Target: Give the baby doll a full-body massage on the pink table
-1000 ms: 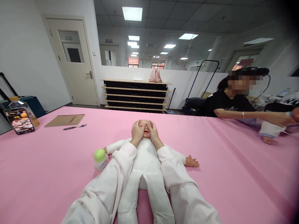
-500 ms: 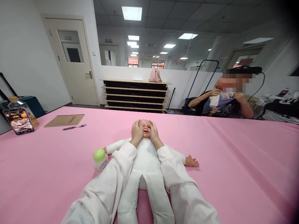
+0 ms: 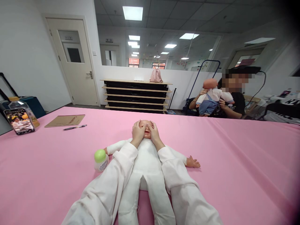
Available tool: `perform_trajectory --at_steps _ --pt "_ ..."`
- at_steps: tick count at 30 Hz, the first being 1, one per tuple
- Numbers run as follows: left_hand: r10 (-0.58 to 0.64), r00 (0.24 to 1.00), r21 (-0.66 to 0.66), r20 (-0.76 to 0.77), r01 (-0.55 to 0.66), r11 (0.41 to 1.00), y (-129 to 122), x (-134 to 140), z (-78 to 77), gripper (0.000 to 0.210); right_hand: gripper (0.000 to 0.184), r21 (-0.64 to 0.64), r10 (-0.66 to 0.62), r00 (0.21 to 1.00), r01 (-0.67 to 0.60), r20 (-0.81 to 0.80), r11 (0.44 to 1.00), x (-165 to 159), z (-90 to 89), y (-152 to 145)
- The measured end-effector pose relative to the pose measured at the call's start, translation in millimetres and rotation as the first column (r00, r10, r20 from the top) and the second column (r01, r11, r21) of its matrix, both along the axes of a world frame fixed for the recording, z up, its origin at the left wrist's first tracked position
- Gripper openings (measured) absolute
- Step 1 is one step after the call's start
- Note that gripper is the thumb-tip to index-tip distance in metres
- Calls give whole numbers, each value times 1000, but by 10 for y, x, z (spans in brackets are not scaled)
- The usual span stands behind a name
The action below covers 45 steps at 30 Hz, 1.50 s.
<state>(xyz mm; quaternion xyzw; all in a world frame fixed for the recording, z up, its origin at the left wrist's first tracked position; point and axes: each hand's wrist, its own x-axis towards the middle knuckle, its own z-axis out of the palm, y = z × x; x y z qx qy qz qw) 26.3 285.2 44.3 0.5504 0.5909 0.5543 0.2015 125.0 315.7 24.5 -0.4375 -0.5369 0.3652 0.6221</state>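
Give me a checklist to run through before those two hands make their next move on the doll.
1. Doll on its back on the pink cloth, arms spread: ok.
2. Left hand against the doll's head: ok, cupped along one side.
3. Right hand against the head: ok, cupped along the opposite side.
4. Doll's eyes uncovered: not ok, the thumbs meet over the middle of its face; the mouth shows.
5. Green-capped container upright, cap on: ok.
6. Container free of the left sleeve: cannot tell, the two meet in this view.
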Motion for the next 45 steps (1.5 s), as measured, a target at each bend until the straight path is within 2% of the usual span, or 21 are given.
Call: perform_trajectory --at_steps 4,10,16,22,29,35,40,45 --pt "2 1000 -3 -8 -2 1000 8 0 -10 42 40 -41 -15 998 12 -55 999 -6 -12 23" --pt "9 1000 -1 2 -9 1000 45 -1 -34 39 38 -41 -31 997 28 -69 999 -22 3 4" --pt "-11 1000 18 0 11 1000 34 -8 -26 44 47 -1 9 999 -9 -40 1000 -11 26 -23" --pt "3 1000 -1 1 -3 1000 11 0 -6 46 52 7 -6 1000 6 11 1000 4 24 -39" --pt "7 1000 -8 5 -7 1000 29 -1 -21 39 39 -56 -25 999 23 -44 998 -16 34 -19" --pt "-6 1000 -9 0 6 1000 8 -3 2 41 39 -39 -22 999 20 -36 999 -12 34 -19" --pt "-1 1000 -15 8 1 1000 -11 4 17 48 51 16 -5 1000 5 5 1000 2 23 -41" --pt "3 1000 -8 0 -3 1000 -20 9 18 45 47 0 -3 1000 3 -12 1000 0 10 -23"
